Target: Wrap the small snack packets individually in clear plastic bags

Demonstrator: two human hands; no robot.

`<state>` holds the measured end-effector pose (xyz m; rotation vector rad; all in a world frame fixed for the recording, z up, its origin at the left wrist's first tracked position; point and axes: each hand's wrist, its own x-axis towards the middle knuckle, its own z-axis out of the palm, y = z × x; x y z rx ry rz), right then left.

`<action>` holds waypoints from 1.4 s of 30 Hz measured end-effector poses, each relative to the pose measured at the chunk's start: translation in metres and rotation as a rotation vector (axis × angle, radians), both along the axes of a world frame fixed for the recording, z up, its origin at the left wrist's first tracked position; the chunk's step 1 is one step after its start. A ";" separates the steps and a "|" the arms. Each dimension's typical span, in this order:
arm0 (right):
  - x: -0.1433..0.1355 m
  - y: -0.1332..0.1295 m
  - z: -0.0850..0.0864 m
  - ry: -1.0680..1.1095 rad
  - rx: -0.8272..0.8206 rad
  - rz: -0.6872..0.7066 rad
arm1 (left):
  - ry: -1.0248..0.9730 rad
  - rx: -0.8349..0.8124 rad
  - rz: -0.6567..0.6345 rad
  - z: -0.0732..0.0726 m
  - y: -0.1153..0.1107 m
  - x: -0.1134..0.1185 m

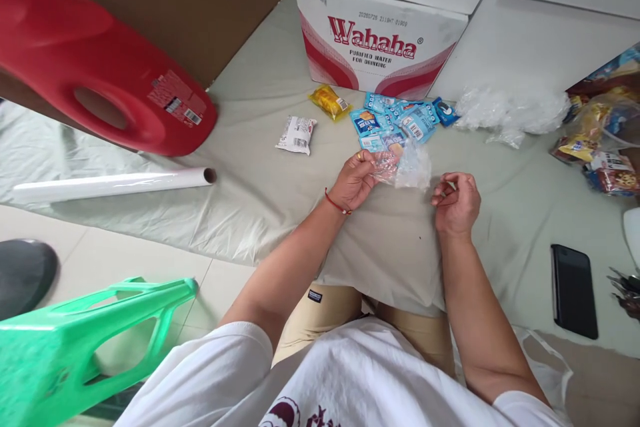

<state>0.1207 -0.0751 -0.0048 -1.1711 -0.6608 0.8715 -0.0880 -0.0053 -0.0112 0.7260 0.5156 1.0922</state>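
Note:
My left hand (pixel 354 181) pinches a crumpled clear plastic bag (pixel 414 165) by its left end, a little above the cloth. A red cord bracelet circles that wrist. My right hand (pixel 457 203) is just right of the bag and apart from it, fingers curled in towards the thumb; whether anything small is between them I cannot make out. Beyond the bag lies a loose pile of blue snack packets (pixel 420 121), partly covered by it. Left of the pile are a yellow packet (pixel 330 102) and a white packet (pixel 297 135), both lying flat.
A Wahaha water carton (pixel 380 47) stands behind the packets. Crumpled clear plastic (pixel 513 113) and a bag of snacks (pixel 607 140) lie right, with a black phone (pixel 574 290) nearer. On the left are a red jug (pixel 100 67), a white roll (pixel 115 183) and a green stool (pixel 100 330).

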 end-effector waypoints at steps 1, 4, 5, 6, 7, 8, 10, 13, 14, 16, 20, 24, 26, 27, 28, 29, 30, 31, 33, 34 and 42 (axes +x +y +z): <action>-0.004 -0.001 -0.001 -0.025 -0.031 0.023 | 0.017 0.030 -0.021 0.001 -0.002 0.002; -0.017 -0.003 -0.008 -0.130 -0.121 0.196 | 0.077 0.101 -0.096 0.001 -0.010 0.008; -0.020 -0.003 -0.010 -0.167 -0.135 0.233 | 0.089 0.113 -0.117 0.000 -0.012 0.010; -0.022 -0.003 -0.011 -0.195 -0.139 0.244 | 0.093 0.115 -0.130 -0.002 -0.013 0.011; -0.023 -0.003 -0.012 -0.210 -0.135 0.235 | 0.093 0.106 -0.133 -0.004 -0.014 0.012; -0.022 -0.003 -0.013 -0.209 -0.129 0.223 | 0.092 0.090 -0.127 -0.007 -0.013 0.012; -0.020 -0.002 -0.012 -0.173 -0.124 0.204 | 0.095 0.045 -0.081 -0.012 -0.009 0.011; -0.014 -0.002 -0.012 -0.131 -0.130 0.202 | 0.074 0.013 0.001 -0.017 -0.003 0.007; -0.013 -0.002 -0.013 -0.131 -0.128 0.203 | 0.053 0.013 0.003 -0.018 -0.002 0.006; -0.011 -0.002 -0.014 -0.140 -0.121 0.209 | 0.019 0.020 -0.020 -0.017 -0.001 0.003; -0.010 -0.001 -0.014 -0.128 -0.095 0.220 | 0.129 0.030 0.028 -0.014 -0.004 0.006; -0.006 0.001 -0.008 -0.046 -0.004 0.181 | 0.234 -0.039 0.153 -0.010 -0.002 0.008; 0.001 0.002 -0.004 0.027 0.003 0.156 | 0.208 -0.062 0.192 -0.006 0.000 0.006; 0.005 0.003 -0.003 0.058 -0.004 0.144 | 0.185 -0.074 0.217 -0.004 0.001 0.005; 0.010 0.004 -0.002 0.079 -0.014 0.132 | 0.166 -0.090 0.252 -0.002 0.002 0.004; 0.015 0.004 -0.002 0.086 -0.019 0.114 | 0.154 -0.112 0.295 -0.001 0.003 0.003; 0.021 0.005 -0.002 0.077 -0.022 0.089 | 0.149 -0.137 0.345 0.000 0.004 0.002; 0.026 0.005 -0.002 0.056 -0.030 0.063 | 0.148 -0.158 0.400 0.001 0.005 0.002; 0.036 0.006 -0.003 0.003 -0.065 0.017 | 0.160 -0.169 0.494 0.000 0.007 0.003; 0.039 0.007 -0.003 -0.017 -0.084 -0.002 | 0.172 -0.155 0.527 0.000 0.007 0.004; 0.049 0.005 0.002 0.006 -0.166 0.064 | 0.206 -0.160 0.556 0.000 0.009 0.000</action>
